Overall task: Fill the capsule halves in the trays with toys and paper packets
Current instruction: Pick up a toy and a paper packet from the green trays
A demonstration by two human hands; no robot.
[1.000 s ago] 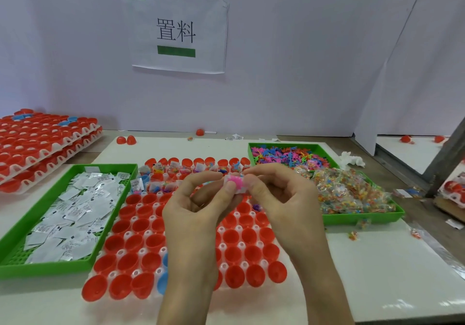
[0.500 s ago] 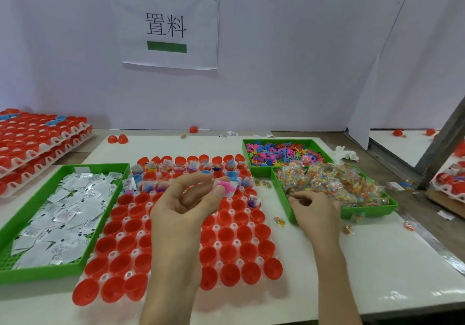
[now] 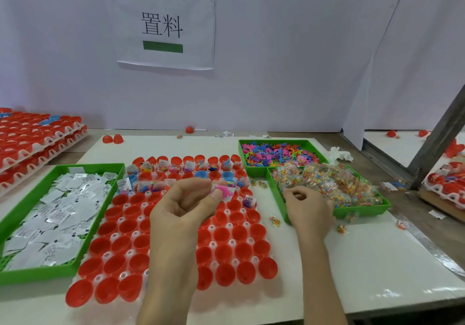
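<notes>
Two rows of capsule halves (image 3: 227, 251) filled at 12 o'clock, nearer rows empty; left hand (image 3: 181, 214) pinching pink toy (image 3: 224, 190) between thumb and fingertips over tray (image 3: 232, 243) centre, likely staging for next cup; right hand (image 3: 308, 209) curled at bagged-toy bin (image 3: 362, 210), 3 o'clock, probably fetching another, hold not discernible.

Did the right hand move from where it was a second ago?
Yes. The right hand left the pink toy over the capsule tray and went right, to the green tray of clear packets.
</notes>
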